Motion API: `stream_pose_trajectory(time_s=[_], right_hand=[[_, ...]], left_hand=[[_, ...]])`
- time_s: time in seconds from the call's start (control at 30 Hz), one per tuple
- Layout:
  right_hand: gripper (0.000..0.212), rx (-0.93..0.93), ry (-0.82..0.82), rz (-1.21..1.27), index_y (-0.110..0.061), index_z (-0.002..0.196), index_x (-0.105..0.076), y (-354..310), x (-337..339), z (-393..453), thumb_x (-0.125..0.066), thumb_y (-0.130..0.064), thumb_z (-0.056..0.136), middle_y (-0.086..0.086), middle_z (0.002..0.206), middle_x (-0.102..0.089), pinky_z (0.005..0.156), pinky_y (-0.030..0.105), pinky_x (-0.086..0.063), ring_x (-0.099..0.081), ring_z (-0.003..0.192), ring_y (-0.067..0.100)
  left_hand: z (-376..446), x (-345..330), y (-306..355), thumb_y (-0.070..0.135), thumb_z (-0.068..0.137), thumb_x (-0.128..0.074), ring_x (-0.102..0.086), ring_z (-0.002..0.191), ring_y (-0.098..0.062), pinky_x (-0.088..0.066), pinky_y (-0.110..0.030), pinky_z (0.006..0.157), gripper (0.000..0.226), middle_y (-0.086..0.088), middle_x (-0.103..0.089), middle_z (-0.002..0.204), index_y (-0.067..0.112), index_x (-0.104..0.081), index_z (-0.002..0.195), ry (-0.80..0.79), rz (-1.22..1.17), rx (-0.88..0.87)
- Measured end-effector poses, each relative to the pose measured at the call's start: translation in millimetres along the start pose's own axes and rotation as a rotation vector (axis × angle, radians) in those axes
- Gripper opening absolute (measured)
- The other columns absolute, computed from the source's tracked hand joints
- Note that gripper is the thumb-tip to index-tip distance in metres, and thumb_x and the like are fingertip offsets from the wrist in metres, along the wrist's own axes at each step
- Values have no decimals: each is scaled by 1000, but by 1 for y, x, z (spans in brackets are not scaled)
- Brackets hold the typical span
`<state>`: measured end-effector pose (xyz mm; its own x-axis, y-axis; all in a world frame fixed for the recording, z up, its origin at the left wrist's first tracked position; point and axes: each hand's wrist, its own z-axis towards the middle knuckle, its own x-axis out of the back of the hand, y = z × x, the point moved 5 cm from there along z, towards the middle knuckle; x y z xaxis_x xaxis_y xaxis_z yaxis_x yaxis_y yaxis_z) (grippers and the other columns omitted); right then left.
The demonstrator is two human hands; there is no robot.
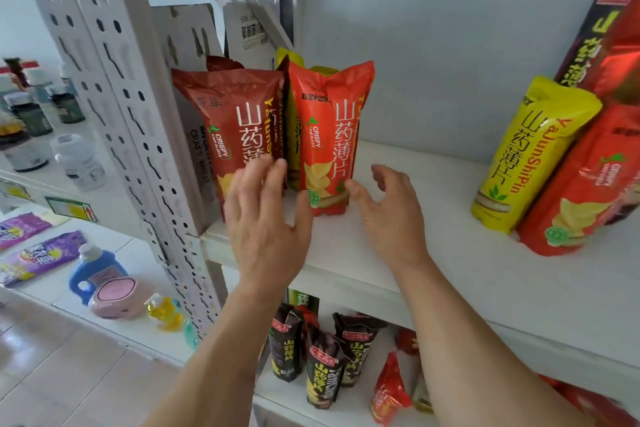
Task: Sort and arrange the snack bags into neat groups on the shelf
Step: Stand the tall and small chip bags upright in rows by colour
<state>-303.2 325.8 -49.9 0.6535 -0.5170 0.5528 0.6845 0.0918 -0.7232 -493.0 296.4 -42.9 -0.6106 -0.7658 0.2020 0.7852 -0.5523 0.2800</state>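
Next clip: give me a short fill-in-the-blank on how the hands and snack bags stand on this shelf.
1. The left hand, fingers straight, touches the dark ___ bag.
2. The right hand is beside the bright red bag with its fingers ___.
3. At the shelf's right, a ___ bag leans.

Missing: red; open; yellow

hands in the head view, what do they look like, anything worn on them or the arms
Both are bare: the left hand and right hand show no gloves, rings or watch. The forearms are bare too, with no sleeve visible up to the frame's bottom edge. No markings show.
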Motion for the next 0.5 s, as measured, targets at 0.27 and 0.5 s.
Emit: stream_pose_trajectory(time_s=[0.27,0.5], right_hand=[[27,242,99,-461,-17,110,-70,21,88,-16,-57,-36,96,3,109,-66,76,35,-48,-60,103,26],[39,131,568,-251,-12,119,-60,73,201,-35,-67,-36,89,9,116,-58,80,26,-41,-53,108,24]], left_hand=[[-11,-62,84,20,93,-62,-65,96,-29,-54,-41,79,23,-10,-70,109,5,-73,106,-294,-124,-222],[-14,-126,143,35,97,-60,-50,130,-19,-45,-35,101,45,-2,-52,143,15,-56,137,-652,-414,218]])
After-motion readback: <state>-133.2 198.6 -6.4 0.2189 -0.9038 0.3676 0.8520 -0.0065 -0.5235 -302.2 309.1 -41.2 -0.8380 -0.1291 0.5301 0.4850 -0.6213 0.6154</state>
